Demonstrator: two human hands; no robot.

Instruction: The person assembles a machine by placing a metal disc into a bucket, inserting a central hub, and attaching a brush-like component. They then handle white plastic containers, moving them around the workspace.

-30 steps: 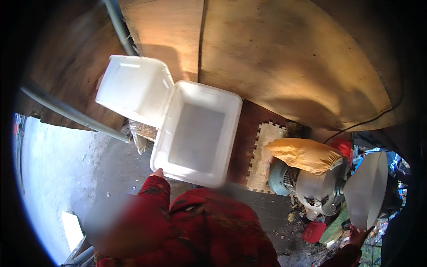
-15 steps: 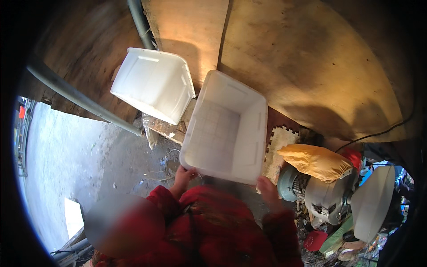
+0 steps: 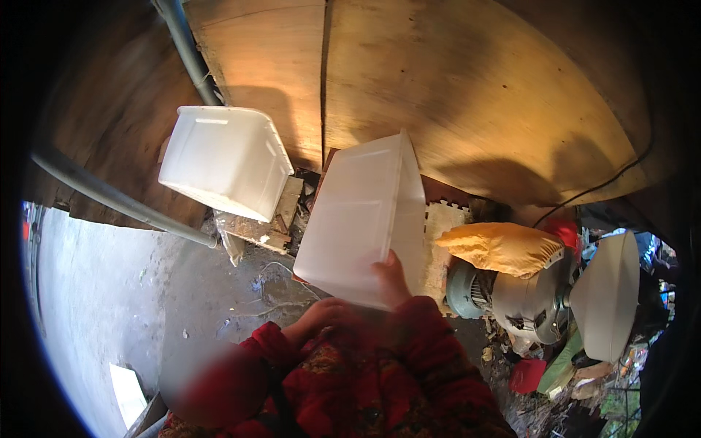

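A whitish translucent plastic bin (image 3: 350, 215) stands tilted in front of me, its outer walls toward me and its inside hidden. My right hand (image 3: 392, 281) grips it low on the right side, with the thumb against the wall near a corner. At the bin's near lower edge is my left hand (image 3: 321, 317). Its fingers are bent and partly blurred, so I cannot tell whether they hold the bin. A second white plastic bin (image 3: 223, 160) rests tipped at the far left on wooden boards (image 3: 290, 201), against the plywood.
Plywood panels (image 3: 467, 87) rise behind the bins. Grey pipes (image 3: 124, 193) run along the left, above a concrete floor (image 3: 197, 285). On the right are a yellow-orange bag (image 3: 504, 248), a metal motor-like machine (image 3: 526, 306), a white panel (image 3: 604, 299) and scattered debris. A foam mat (image 3: 443, 226) lies behind them.
The near bin has been turned from showing its open inside to showing its outer walls. My right hand has moved left and up onto its side; my left hand has moved slightly right and down.
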